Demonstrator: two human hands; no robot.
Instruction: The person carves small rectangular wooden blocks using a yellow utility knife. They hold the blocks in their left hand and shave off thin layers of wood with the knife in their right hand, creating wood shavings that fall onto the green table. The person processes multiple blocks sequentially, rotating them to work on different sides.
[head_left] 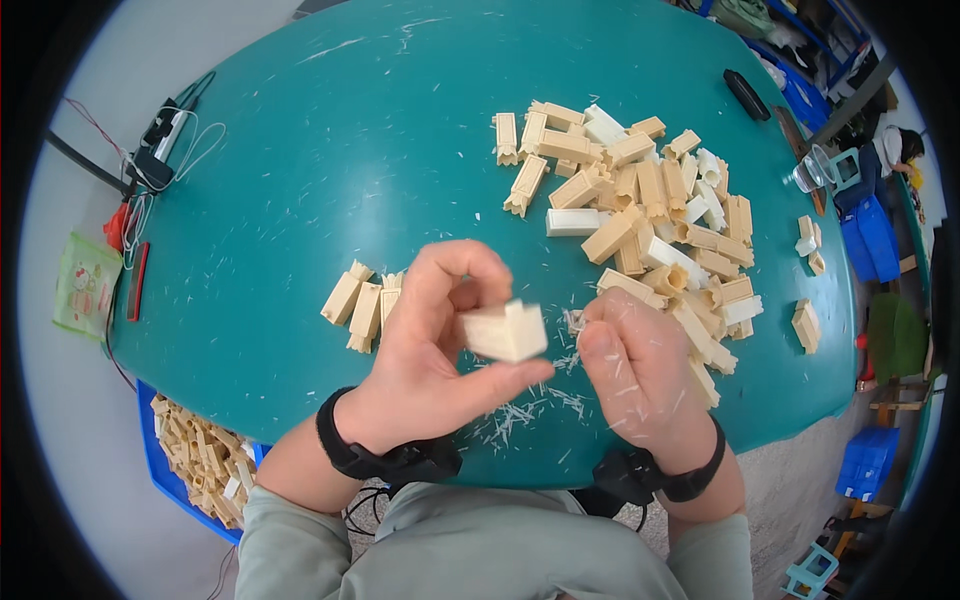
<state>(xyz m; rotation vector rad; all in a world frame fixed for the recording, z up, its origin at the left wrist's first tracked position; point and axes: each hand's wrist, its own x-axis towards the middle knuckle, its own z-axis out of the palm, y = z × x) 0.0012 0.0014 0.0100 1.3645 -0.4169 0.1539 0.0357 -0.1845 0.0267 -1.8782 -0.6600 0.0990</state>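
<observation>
My left hand [440,345] grips a cream-coloured, box-shaped plastic piece [505,332], its squared end turned toward the right; the piece is a little blurred. Close by on the right, my right hand [640,365] is closed with the thumb pressed on the fingers. Something small and pale shows at its fingertips, too unclear to name, and white flecks cling to the skin. The two hands are apart. Thin white shavings [515,420] lie on the green table below them. Beyond my right hand spreads a heap of similar beige and white pieces [650,190].
A few beige pieces [366,310] lie left of my left hand. A blue bin [190,515] full of pieces stands at the lower left. Along the table's right side are a clear cup [815,170], a black object [746,95] and loose pieces [806,326]. Cables [140,215] run at the left edge.
</observation>
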